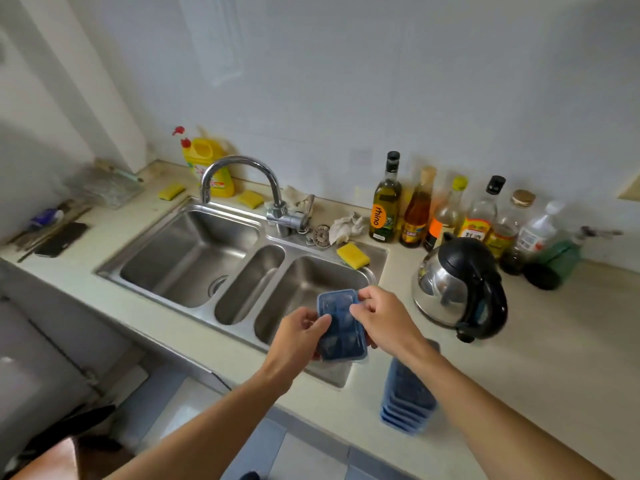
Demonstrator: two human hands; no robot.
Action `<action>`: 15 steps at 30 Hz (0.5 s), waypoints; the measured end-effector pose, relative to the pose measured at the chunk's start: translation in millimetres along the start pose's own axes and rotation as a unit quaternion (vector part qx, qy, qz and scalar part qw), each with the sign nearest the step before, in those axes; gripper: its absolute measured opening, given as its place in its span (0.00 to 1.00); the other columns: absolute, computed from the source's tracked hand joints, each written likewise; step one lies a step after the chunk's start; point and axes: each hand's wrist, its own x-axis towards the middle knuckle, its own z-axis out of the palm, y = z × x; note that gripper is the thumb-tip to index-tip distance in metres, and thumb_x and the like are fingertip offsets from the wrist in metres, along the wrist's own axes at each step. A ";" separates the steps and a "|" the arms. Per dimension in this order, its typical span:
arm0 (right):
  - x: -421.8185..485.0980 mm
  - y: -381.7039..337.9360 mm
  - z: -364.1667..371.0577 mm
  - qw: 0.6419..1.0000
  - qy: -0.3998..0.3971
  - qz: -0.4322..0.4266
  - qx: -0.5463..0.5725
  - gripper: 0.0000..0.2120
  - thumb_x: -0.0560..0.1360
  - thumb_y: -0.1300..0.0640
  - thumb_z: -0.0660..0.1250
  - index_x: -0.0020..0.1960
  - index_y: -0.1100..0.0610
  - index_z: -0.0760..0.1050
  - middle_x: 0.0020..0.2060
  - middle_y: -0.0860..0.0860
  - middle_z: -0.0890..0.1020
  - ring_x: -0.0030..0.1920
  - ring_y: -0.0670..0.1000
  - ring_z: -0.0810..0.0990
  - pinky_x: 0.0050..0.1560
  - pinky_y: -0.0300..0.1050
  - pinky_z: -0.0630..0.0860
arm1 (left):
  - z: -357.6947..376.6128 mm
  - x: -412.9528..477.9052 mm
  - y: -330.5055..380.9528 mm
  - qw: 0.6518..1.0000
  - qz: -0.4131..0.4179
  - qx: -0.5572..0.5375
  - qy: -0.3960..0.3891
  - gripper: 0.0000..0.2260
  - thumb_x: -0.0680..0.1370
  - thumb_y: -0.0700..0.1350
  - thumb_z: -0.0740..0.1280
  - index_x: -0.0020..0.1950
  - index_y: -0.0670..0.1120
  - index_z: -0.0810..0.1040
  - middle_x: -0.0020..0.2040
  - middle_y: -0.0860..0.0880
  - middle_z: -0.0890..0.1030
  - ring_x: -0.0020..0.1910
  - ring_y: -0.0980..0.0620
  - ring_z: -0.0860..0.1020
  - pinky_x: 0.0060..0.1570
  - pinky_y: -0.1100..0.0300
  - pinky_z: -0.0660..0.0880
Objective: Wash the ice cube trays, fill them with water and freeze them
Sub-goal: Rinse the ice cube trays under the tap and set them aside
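Observation:
A blue ice cube tray (341, 329) with a clear lid is held over the right basin of the steel sink (304, 282). My left hand (298, 336) grips its left edge, thumb on top. My right hand (384, 315) pinches the far right corner of the lid. A stack of several more blue trays (408, 398) stands on the counter just right of the sink, under my right forearm. The chrome faucet (242, 178) arches over the left basin; no water runs.
A yellow sponge (353, 255) lies on the sink's back rim. A steel kettle (457, 289) stands on the counter to the right, with several bottles (446, 216) behind it. A yellow detergent jug (207, 166) sits behind the faucet. A phone (60, 239) lies at far left.

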 end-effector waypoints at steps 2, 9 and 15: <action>18.4 -21.7 35.3 1.000 -0.016 0.004 0.005 0.08 0.80 0.54 0.64 0.59 0.53 0.75 0.47 0.49 0.84 0.46 0.50 0.84 0.42 0.49 0.83 | -41.5 10.9 -7.3 1.000 -0.014 -0.010 0.012 0.09 0.82 0.49 0.66 0.52 0.43 0.78 0.46 0.44 0.85 0.42 0.50 0.86 0.42 0.51 0.85; 85.0 -101.3 173.0 1.000 0.002 -0.011 0.015 0.03 0.79 0.59 0.65 0.51 0.53 0.76 0.39 0.52 0.84 0.39 0.49 0.81 0.40 0.46 0.77 | -198.7 68.5 -42.3 0.998 -0.060 -0.005 0.003 0.15 0.81 0.57 0.65 0.55 0.46 0.79 0.45 0.47 0.85 0.40 0.50 0.84 0.46 0.54 0.83; 131.6 -149.3 247.3 0.998 -0.053 0.001 0.031 0.08 0.83 0.56 0.63 0.61 0.55 0.74 0.46 0.50 0.84 0.41 0.45 0.83 0.33 0.36 0.76 | -284.0 129.0 -49.2 0.981 -0.112 -0.135 -0.081 0.14 0.81 0.58 0.65 0.61 0.52 0.78 0.51 0.51 0.87 0.49 0.51 0.86 0.43 0.54 0.83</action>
